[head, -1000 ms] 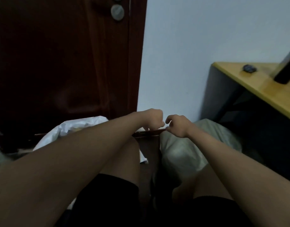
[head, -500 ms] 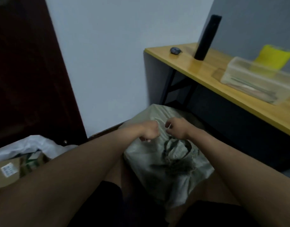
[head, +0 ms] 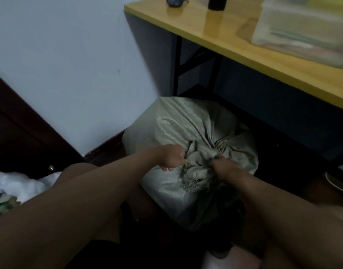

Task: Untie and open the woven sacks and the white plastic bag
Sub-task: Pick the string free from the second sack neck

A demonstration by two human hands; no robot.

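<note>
A dim room in a home, seen at a corner. Evidence: a plain painted wall [head: 73, 70], a dark wooden door [head: 15, 136], and a yellow worktop [head: 234, 41] on black legs bearing a clear plastic box [head: 302, 26]. A tied sack [head: 178, 133] sits on the floor.

Our left hand [head: 171, 157]: fingers curled tight, knuckles up, forearm reaching in from lower left.
Our right hand [head: 224, 166]: fingers curled tight too, near the left, forearm coming from lower right.

left hand [head: 171, 157] | right hand [head: 224, 166] | dropped onto woven sack [head: 172, 125] | now seemingly gripping its bunched neck
</note>
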